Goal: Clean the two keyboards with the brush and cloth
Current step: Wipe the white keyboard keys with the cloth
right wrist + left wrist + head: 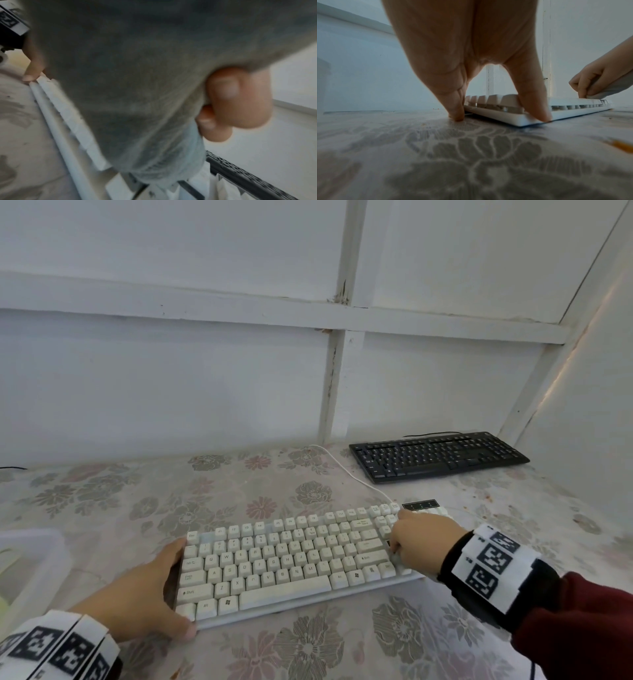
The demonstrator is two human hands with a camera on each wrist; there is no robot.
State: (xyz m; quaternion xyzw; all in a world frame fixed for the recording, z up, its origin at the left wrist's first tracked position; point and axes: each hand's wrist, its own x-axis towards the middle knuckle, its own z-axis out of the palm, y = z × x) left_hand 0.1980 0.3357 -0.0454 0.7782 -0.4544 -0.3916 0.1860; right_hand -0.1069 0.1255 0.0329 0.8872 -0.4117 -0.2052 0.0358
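A white keyboard (291, 559) lies in front of me on the floral tablecloth (308, 645). My left hand (147, 594) holds its left end, thumb at the front corner and fingers at the far corner; in the left wrist view the fingertips (458, 115) touch the table beside the white keyboard (573, 108). My right hand (421, 539) grips a grey cloth (137, 94) and presses it onto the keys at the right end. The cloth (611, 88) also shows under the right hand (594, 82). A black keyboard (438, 455) lies at the back right. No brush is in sight.
A translucent plastic container (30, 559) stands at the left edge of the table. The white keyboard's cable (349, 474) runs back toward the wall, passing left of the black keyboard. White panelled walls close the table at the back and right.
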